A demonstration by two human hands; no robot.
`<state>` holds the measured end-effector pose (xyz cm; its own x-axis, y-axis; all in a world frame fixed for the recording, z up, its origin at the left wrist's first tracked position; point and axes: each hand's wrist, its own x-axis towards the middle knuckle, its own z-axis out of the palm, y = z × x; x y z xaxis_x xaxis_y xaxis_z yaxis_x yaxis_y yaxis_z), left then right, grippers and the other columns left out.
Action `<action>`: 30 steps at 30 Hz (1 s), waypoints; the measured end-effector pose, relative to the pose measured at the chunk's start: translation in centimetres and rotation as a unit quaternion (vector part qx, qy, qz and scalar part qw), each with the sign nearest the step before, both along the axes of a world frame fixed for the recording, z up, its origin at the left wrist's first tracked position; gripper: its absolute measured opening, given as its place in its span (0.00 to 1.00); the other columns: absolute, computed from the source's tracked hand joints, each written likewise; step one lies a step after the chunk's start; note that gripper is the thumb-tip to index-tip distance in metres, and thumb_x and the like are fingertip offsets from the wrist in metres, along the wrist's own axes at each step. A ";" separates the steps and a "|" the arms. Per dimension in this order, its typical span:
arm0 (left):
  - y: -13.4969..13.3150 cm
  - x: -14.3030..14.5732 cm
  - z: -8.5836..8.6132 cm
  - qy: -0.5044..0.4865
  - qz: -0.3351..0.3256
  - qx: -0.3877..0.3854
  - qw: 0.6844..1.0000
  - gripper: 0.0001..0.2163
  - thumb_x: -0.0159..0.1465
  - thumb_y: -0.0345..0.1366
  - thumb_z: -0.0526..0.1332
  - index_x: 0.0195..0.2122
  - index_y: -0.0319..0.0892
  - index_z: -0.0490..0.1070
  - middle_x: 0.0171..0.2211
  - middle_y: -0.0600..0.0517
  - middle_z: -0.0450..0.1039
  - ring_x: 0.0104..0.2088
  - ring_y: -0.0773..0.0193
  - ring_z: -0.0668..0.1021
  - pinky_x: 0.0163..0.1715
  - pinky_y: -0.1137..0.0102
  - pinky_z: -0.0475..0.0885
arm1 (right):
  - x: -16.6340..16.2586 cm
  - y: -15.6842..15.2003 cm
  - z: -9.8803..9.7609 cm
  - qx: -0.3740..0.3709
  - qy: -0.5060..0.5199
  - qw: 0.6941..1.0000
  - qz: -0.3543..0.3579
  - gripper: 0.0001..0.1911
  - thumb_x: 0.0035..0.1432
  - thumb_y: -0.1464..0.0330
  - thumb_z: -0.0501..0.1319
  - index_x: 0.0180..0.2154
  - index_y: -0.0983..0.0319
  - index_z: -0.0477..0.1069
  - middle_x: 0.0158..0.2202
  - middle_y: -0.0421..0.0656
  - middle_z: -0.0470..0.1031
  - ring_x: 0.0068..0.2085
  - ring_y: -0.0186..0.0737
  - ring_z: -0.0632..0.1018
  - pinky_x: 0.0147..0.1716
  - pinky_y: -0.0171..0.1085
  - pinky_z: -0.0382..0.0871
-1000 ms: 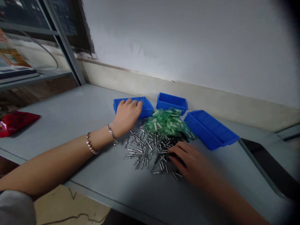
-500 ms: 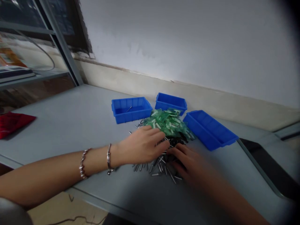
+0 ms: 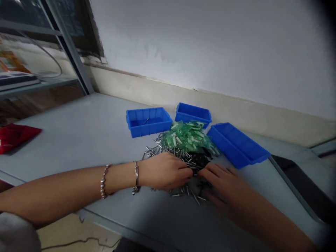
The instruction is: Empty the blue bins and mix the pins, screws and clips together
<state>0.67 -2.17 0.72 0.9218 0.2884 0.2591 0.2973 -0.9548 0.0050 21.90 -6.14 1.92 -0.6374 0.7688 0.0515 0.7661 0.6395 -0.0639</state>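
A pile of small metal pins (image 3: 170,154) lies on the grey table (image 3: 78,136), with green plastic pieces (image 3: 187,136) heaped at its far side and some black parts (image 3: 201,159) beside them. My left hand (image 3: 164,171) rests on the near part of the pin pile, fingers curled together over the pins. My right hand (image 3: 223,182) lies just right of it, fingers stretched toward the pile and touching it. Three blue bins stand behind: the left bin (image 3: 148,120) holds one pin, the middle bin (image 3: 193,113) and the right bin (image 3: 237,143) show nothing inside.
A red packet (image 3: 15,136) lies at the table's left edge. A metal shelf frame (image 3: 70,49) with stacked items stands at the far left. A dark flat panel (image 3: 304,185) sits at the right. A wall runs close behind the bins.
My left hand came back from the left blue bin, where a pin now lies, to the pin pile and curled over it. My right hand shifted slightly right on the pile.
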 end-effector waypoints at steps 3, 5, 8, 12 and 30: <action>0.1 -0.1 0.0 0.004 0.001 -0.004 1.000 0.11 0.67 0.34 0.47 0.34 0.39 0.67 0.28 0.50 0.70 0.26 0.65 0.71 0.25 0.68 0.64 | 0.0 0.2 -0.2 0.013 -0.025 0.999 0.023 0.13 0.47 0.79 0.59 0.35 0.59 0.68 0.34 0.42 0.73 0.35 0.44 0.76 0.30 0.41 0.67; 0.1 -0.1 0.0 0.008 0.003 -0.005 1.000 0.10 0.66 0.34 0.48 0.34 0.39 0.67 0.28 0.50 0.70 0.26 0.64 0.71 0.25 0.67 0.64 | -0.1 0.3 -0.3 0.021 -0.027 0.999 0.031 0.12 0.47 0.80 0.58 0.33 0.60 0.67 0.32 0.42 0.73 0.33 0.42 0.76 0.28 0.39 0.67; 0.1 -0.1 0.0 0.012 0.003 -0.006 1.000 0.09 0.66 0.33 0.49 0.34 0.39 0.67 0.28 0.51 0.70 0.26 0.64 0.71 0.26 0.67 0.64 | -0.2 0.5 -0.6 0.032 -0.018 0.999 0.023 0.10 0.48 0.80 0.56 0.31 0.60 0.67 0.31 0.41 0.73 0.31 0.41 0.76 0.27 0.38 0.67; 0.2 0.0 0.1 0.012 0.007 -0.005 1.000 0.09 0.66 0.33 0.49 0.33 0.39 0.67 0.28 0.50 0.70 0.26 0.65 0.71 0.25 0.68 0.65 | -0.3 0.7 -1.1 0.045 -0.012 0.998 0.035 0.11 0.48 0.80 0.55 0.31 0.60 0.67 0.30 0.42 0.73 0.31 0.40 0.75 0.27 0.36 0.67; 0.0 0.2 -0.1 -0.026 0.062 0.014 0.998 0.09 0.67 0.36 0.48 0.35 0.38 0.64 0.27 0.52 0.71 0.26 0.64 0.73 0.23 0.68 0.65 | -1.6 0.4 -0.8 0.096 0.185 0.978 0.005 0.11 0.56 0.77 0.48 0.37 0.59 0.65 0.30 0.42 0.71 0.28 0.35 0.73 0.25 0.33 0.66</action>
